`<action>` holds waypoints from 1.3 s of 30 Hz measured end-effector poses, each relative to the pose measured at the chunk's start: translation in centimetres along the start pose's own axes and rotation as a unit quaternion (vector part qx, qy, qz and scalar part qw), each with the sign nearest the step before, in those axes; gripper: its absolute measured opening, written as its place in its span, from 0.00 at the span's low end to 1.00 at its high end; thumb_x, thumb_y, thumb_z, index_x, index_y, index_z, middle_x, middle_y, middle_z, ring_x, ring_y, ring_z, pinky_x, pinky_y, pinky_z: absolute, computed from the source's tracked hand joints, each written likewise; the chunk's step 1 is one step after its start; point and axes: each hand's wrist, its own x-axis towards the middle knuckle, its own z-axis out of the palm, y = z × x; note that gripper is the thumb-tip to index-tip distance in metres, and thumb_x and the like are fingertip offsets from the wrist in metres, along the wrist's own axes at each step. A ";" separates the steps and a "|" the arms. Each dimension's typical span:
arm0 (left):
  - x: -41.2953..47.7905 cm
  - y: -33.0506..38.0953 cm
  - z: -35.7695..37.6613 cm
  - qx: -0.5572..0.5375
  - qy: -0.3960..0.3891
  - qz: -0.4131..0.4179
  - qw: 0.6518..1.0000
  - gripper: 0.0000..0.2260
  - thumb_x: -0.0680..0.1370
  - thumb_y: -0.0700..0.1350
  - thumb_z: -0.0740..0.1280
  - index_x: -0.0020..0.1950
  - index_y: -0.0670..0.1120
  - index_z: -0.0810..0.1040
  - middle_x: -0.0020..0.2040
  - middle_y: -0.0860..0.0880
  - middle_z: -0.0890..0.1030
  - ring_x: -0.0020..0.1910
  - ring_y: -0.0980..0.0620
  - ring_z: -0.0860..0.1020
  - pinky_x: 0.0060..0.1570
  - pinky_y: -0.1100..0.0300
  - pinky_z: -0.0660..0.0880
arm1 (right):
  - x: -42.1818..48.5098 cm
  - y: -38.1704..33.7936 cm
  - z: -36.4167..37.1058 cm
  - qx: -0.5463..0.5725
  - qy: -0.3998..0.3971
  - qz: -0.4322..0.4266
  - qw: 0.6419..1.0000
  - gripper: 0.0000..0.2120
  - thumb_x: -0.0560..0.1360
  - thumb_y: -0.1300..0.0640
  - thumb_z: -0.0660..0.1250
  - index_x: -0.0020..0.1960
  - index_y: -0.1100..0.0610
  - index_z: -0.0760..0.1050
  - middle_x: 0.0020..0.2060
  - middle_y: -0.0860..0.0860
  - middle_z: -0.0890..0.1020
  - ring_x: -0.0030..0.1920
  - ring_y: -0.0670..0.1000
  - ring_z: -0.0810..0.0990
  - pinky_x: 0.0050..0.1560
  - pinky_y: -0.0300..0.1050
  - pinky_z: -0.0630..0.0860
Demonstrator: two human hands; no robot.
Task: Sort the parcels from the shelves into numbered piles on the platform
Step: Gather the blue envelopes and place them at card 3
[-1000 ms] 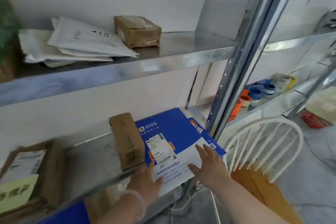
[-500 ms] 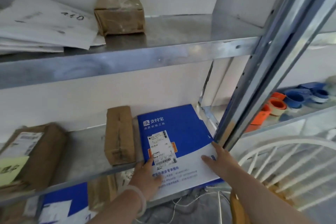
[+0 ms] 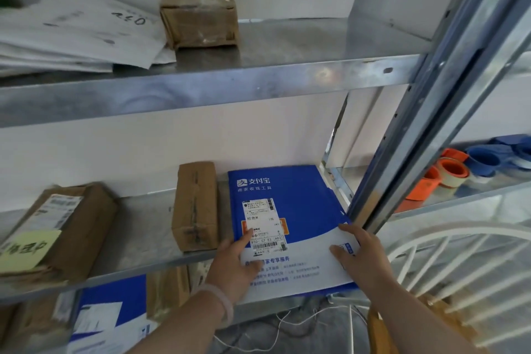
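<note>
Blue parcel (image 3: 290,195) flat on the middle shelf (image 3: 138,227), at the right end just beside the post (image 3: 425,112), near end out past the shelf lip. White label (image 3: 263,227) on its left half.

Both hands on the near white part, well apart. Left hand (image 3: 232,264) laid over the near left corner, fingers fairly straight, one fingertip touching the label; pale bracelet (image 3: 222,300) at the wrist. Right hand (image 3: 362,256) over the near right edge, thumb and forefinger flat on top; any grip under the edge hidden, cannot tell.

Slim box (image 3: 195,207) just left of the parcel, lengthwise, close alongside. Further left, large box (image 3: 74,227) with a yellow note (image 3: 27,248) on its near end.

Top shelf (image 3: 287,43): small box (image 3: 198,16) beside a stack of white mailers (image 3: 77,34), pen marks on the uppermost.

Below the middle shelf, partly hidden: second parcel (image 3: 109,316), also blue, and low box (image 3: 166,287).

To the right, orange and blue tape rolls (image 3: 452,171) on a neighbouring shelf; white chair (image 3: 457,228) in front.
</note>
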 end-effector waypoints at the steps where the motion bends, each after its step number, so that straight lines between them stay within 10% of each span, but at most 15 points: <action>1: -0.3 0.2 -0.2 0.004 0.003 0.009 1.000 0.30 0.77 0.49 0.68 0.76 0.57 0.60 0.69 0.55 0.62 0.65 0.56 0.68 0.66 0.56 0.71 | -0.4 -0.1 -0.1 0.006 0.007 -0.004 1.000 0.19 0.75 0.52 0.70 0.64 0.43 0.71 0.59 0.50 0.73 0.50 0.50 0.77 0.35 0.32 0.72; 14: -7.8 1.2 -7.1 -0.023 0.052 0.141 0.988 0.28 0.78 0.47 0.67 0.75 0.59 0.59 0.65 0.60 0.61 0.65 0.59 0.66 0.64 0.64 0.69 | -10.8 -5.3 -2.2 0.079 0.141 -0.108 0.981 0.14 0.73 0.54 0.72 0.56 0.43 0.75 0.57 0.49 0.74 0.52 0.49 0.74 0.44 0.40 0.69; 20: -14.5 -3.7 -13.8 -0.075 0.098 0.140 0.982 0.27 0.78 0.46 0.67 0.72 0.62 0.62 0.63 0.61 0.65 0.55 0.61 0.72 0.37 0.78 0.73 | -18.7 -10.9 1.5 0.109 0.143 -0.183 0.967 0.15 0.71 0.58 0.73 0.56 0.48 0.78 0.54 0.51 0.75 0.56 0.49 0.73 0.57 0.43 0.68; 24: -20.2 -9.5 -18.6 -0.094 0.148 0.115 0.978 0.26 0.77 0.45 0.68 0.71 0.62 0.62 0.63 0.61 0.60 0.58 0.60 0.69 0.38 0.76 0.74 | -24.6 -15.4 6.1 0.102 0.096 -0.214 0.967 0.15 0.73 0.57 0.72 0.59 0.49 0.77 0.53 0.48 0.73 0.52 0.45 0.70 0.56 0.38 0.65; 30: -29.6 -20.0 -26.0 -0.074 0.255 0.060 0.962 0.27 0.76 0.43 0.70 0.73 0.54 0.66 0.65 0.56 0.63 0.66 0.56 0.68 0.68 0.62 0.64 | -32.3 -21.9 15.5 0.108 -0.006 -0.276 0.955 0.15 0.72 0.59 0.73 0.57 0.49 0.78 0.55 0.51 0.73 0.47 0.40 0.70 0.45 0.21 0.65; 39: -44.0 -33.1 -34.3 -0.092 0.419 -0.081 0.899 0.27 0.76 0.40 0.69 0.73 0.53 0.65 0.65 0.57 0.61 0.61 0.62 0.65 0.62 0.70 0.62 | -44.3 -32.2 29.7 0.052 -0.186 -0.396 0.898 0.14 0.75 0.54 0.69 0.59 0.43 0.74 0.56 0.45 0.66 0.54 0.42 0.67 0.42 0.28 0.65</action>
